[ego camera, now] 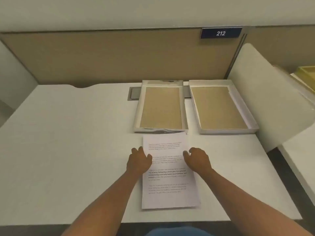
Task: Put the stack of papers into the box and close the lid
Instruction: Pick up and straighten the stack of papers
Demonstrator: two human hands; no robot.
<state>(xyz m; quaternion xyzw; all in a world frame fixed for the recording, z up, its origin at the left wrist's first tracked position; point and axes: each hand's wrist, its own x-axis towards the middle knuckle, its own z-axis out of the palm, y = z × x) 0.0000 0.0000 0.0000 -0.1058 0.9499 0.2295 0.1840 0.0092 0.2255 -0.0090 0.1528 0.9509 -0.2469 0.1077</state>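
Left hand (pixel 139 160) and right hand (pixel 197 159) flank the papers (pixel 168 171) (fingers curled).

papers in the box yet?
No, the white printed paper stack lies on the white desk, in front of both open trays.

The number "212" stands in white italic digits on a dark blue plate (pixel 220 33), fixed to the top edge of the partition (pixel 119 55) at 1 o'clock from the desk (pixel 68 142) centre.

The top sheet of the stack of papers (pixel 167 174), at 6 o'clock on the desk, carries four printed paragraphs in black type. Most lines are too blurred to read. In the third paragraph a bold passage reads approximately "way of living. Defined by a slower pace, it is centered around strong community bonds, local traditions".
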